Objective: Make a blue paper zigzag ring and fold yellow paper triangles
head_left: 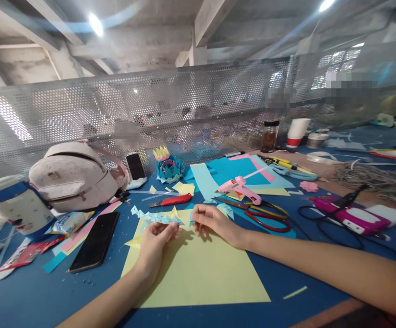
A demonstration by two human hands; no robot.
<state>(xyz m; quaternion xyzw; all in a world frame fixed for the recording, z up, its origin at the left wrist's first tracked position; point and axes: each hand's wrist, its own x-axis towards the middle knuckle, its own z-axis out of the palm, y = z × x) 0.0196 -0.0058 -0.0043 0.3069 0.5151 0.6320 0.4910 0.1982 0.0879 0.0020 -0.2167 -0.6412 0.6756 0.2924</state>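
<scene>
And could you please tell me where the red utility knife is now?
In the head view, the red utility knife lies just left of centre on the blue table, beyond the light-blue folded-paper chain held in the left hand.

Left hand [157,241] holds a light-blue folded-paper chain [152,217]; right hand [218,224] pinches a small blue piece [191,218], just apart from it; both above a yellow sheet [198,273]; pink glue gun [239,186], red-handled scissors [251,211] lie beyond.
</scene>
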